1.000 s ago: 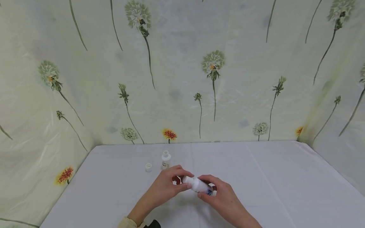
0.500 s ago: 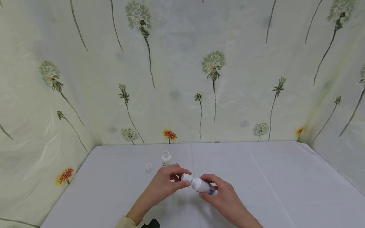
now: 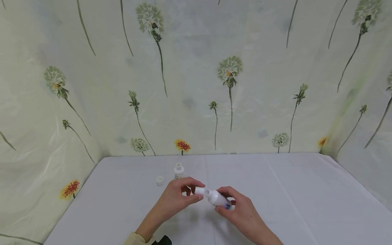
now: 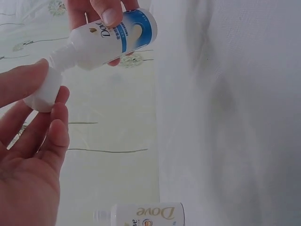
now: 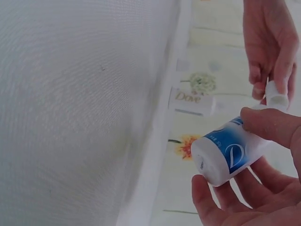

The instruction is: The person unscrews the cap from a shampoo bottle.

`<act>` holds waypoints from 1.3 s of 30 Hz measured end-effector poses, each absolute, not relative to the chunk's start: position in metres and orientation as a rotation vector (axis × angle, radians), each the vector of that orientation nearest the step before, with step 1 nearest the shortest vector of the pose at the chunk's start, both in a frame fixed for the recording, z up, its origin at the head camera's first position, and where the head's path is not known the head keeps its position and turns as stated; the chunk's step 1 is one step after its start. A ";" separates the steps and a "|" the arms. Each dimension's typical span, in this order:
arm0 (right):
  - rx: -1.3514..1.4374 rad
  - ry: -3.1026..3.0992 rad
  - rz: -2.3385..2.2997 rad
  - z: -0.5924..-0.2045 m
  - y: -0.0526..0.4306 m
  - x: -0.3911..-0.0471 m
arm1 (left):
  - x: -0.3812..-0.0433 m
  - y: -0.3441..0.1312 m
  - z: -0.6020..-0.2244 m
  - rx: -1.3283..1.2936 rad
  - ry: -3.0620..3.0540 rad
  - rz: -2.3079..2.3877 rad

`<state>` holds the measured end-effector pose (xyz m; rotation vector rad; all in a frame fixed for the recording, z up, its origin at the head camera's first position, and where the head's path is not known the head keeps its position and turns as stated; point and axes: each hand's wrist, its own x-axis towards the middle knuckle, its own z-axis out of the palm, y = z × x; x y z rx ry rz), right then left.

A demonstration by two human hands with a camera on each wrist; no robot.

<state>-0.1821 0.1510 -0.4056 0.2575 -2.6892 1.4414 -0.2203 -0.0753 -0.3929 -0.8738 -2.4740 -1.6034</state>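
My right hand (image 3: 242,211) grips a small white Dove bottle (image 4: 96,44) with a blue label patch near its base. The bottle is held tilted above the table, its bare threaded neck (image 3: 209,193) pointing up and to the left. A white cap (image 3: 199,191) is pinched between the thumb and fingers of my left hand (image 3: 173,200). In the head view the cap sits just off the neck; in the left wrist view the two overlap, so contact is hard to judge. Behind my left hand, a second white Dove bottle (image 3: 179,171) stands upright without a cap, its lower part hidden.
A loose white cap (image 3: 160,180) lies on the table to the left of the standing bottle. White cloth covers the table (image 3: 291,197). A flower-printed curtain (image 3: 196,85) hangs along the back and both sides.
The cap has come away from the bottle's neck, which now shows its threads. The left hand shifted slightly left with the cap, and the right hand slightly right with the bottle.
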 end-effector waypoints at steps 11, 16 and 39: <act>0.253 -2.668 1.463 -0.404 0.154 -0.180 | -0.222 -0.076 -0.396 -0.854 -2.495 -1.620; 0.293 -2.649 1.458 -0.406 0.155 -0.181 | -0.223 -0.075 -0.396 -0.846 -2.509 -1.642; 0.323 -2.566 1.796 -0.404 0.156 -0.183 | -0.224 -0.073 -0.403 -0.778 -2.512 -1.849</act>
